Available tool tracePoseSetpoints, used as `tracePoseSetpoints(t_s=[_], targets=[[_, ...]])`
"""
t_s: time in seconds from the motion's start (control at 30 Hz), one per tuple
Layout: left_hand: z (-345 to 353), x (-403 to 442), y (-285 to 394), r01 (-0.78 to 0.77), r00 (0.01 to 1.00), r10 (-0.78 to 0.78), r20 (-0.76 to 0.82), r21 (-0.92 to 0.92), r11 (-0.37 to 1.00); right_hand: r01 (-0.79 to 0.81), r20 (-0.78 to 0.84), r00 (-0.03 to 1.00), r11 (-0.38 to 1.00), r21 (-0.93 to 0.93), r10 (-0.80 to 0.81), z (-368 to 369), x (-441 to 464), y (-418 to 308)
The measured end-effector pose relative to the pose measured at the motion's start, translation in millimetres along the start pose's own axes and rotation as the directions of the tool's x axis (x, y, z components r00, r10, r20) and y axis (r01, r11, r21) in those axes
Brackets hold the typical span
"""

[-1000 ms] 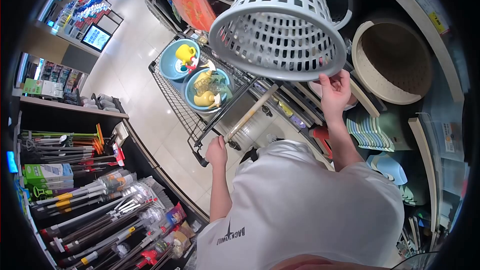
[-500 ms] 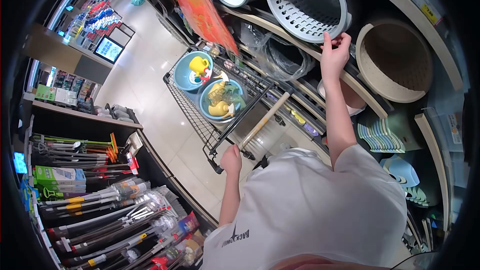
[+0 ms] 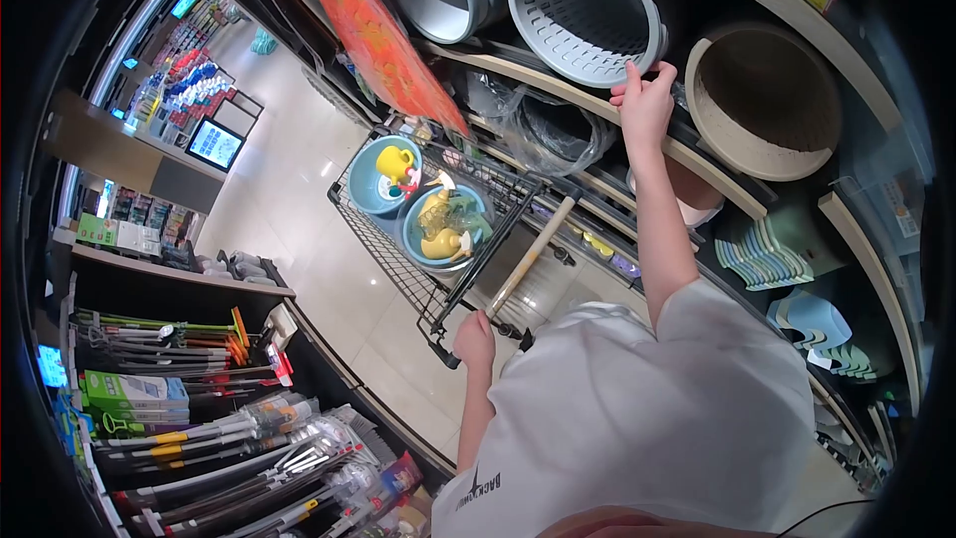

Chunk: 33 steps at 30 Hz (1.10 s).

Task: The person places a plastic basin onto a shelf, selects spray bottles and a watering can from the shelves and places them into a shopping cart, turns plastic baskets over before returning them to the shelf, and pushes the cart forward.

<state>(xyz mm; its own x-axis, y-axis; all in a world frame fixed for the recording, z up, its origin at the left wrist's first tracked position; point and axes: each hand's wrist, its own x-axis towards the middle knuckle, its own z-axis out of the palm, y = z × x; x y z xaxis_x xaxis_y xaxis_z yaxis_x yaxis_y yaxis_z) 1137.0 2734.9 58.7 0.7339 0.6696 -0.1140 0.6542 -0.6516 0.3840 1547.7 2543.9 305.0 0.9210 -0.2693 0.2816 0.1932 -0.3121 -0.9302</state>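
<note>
My right hand (image 3: 645,108) reaches up to the shelf, its fingers closed at the front rim of a light grey perforated laundry basket (image 3: 566,58). The basket lies tilted, its mouth facing me. My left hand (image 3: 474,339) is wrapped round the left end of the shopping cart's handle (image 3: 533,257). Inside the cart (image 3: 383,244) are two blue basins. The farther basin (image 3: 366,197) holds a yellow jug (image 3: 394,163); the nearer basin (image 3: 410,229) holds yellow spray bottles (image 3: 444,243) and something green in clear wrapping.
A beige bin (image 3: 817,161) and a white bin (image 3: 434,0) flank the basket. Below are a plastic-wrapped bin (image 3: 563,134) and stacked pastel items (image 3: 762,254). Mops and brooms (image 3: 229,428) fill the left shelf. Pale tiled floor (image 3: 309,269) runs along the aisle.
The view has turned slightly, shifting the shelf bins left in the picture. My right hand stays at the basket's rim with its fingers slightly repositioned. My left hand keeps its hold on the handle.
</note>
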Motion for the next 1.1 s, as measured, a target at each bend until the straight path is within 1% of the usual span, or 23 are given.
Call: tracePoseSetpoints(t_s=[0.1, 0.2, 0.27, 0.37, 0.4, 0.47, 0.5, 0.53, 0.6, 0.63, 0.67, 0.73, 0.77, 0.8, 0.83, 0.87, 0.93, 0.97, 1.03, 1.1], targets=[[1, -1, 0, 0.004, 1.000, -0.004, 0.008, 0.021, 1.000, 0.000, -0.019, 1.000, 1.000, -0.004, 0.000, -2, 1, 4], [3, -3, -3, -0.012, 0.999, 0.012, -0.037, 0.012, 1.000, 0.003, -0.063, 0.998, 1.000, -0.010, -0.004, -6, 0, 7], [7, -3, -9, -0.035, 0.998, 0.035, -0.057, 0.006, 0.999, -0.005, -0.057, 0.998, 1.000, 0.000, 0.005, -6, -6, 5], [8, -3, -10, -0.048, 0.996, 0.047, -0.076, -0.010, 0.999, 0.067, -0.034, 0.997, 0.995, 0.080, -0.065, -6, -16, 14], [8, -3, -10, -0.034, 0.995, 0.032, -0.090, -0.015, 0.999, 0.077, -0.029, 0.997, 0.996, 0.051, -0.076, -8, -26, 15], [8, -2, -13, -0.066, 0.995, 0.067, -0.069, 0.025, 0.998, 0.278, -0.075, 0.957, 0.960, -0.016, -0.279, -2, -44, 46], [5, -2, -12, -0.125, 0.986, 0.129, -0.107, 0.040, 0.991, 0.245, 0.045, 0.969, 0.969, -0.018, -0.244, -2, -61, 55], [3, -1, -12, -0.097, 0.986, 0.102, -0.132, 0.041, 0.994, 0.215, 0.163, 0.964, 0.976, -0.026, -0.208, -1, -84, 62], [1, -2, -11, -0.100, 0.991, 0.102, -0.087, 0.028, 0.995, 0.236, 0.443, 0.876, 0.971, -0.045, -0.192, 9, -139, 71], [-3, -3, -8, -0.104, 0.989, 0.106, -0.103, 0.027, 0.994, 0.330, 0.585, 0.777, 0.942, -0.065, -0.232, 14, -165, 83], [-3, -4, -9, -0.096, 0.990, 0.098, -0.106, 0.025, 0.995, 0.424, 0.710, 0.658, 0.903, -0.072, -0.252, 21, -188, 97], [-3, -5, -11, -0.116, 0.987, 0.116, -0.114, 0.007, 0.993, 0.525, 0.788, 0.505, 0.850, 0.043, -0.352, 39, -224, 132], [-1, -5, -12, -0.110, 0.987, 0.110, -0.117, 0.007, 0.994, 0.527, 0.790, 0.500, 0.849, 0.048, -0.355, 45, -237, 156], [1, -5, -14, -0.117, 0.987, 0.116, -0.115, -0.001, 0.993, 0.715, 0.830, 0.375, 0.699, 0.025, -0.413, 50, -246, 181], [1, -6, -15, -0.122, 0.986, 0.121, -0.113, -0.008, 0.992, 0.862, 0.867, 0.238, 0.506, 0.019, -0.439, 53, -251, 188], [1, -8, -16, -0.114, 0.987, 0.112, -0.117, -0.008, 0.993, 0.863, 0.867, 0.230, 0.505, 0.029, -0.442, 56, -256, 195], [-2, -11, -15, -0.120, 0.986, 0.118, -0.119, -0.007, 0.993, 0.802, 0.842, 0.360, 0.594, -0.060, -0.402, 59, -262, 193], [-4, -13, -15, -0.111, 0.986, 0.109, -0.127, -0.006, 0.994, 0.805, 0.842, 0.352, 0.592, -0.049, -0.409, 59, -264, 193], [-4, -19, -14, -0.099, 0.987, 0.098, -0.125, -0.005, 0.995, 0.803, 0.848, 0.366, 0.591, -0.080, -0.383, 54, -267, 191], [-5, -24, -16, -0.096, 0.986, 0.094, -0.136, -0.003, 0.995, 0.809, 0.859, 0.339, 0.585, -0.057, -0.385, 49, -269, 191]])
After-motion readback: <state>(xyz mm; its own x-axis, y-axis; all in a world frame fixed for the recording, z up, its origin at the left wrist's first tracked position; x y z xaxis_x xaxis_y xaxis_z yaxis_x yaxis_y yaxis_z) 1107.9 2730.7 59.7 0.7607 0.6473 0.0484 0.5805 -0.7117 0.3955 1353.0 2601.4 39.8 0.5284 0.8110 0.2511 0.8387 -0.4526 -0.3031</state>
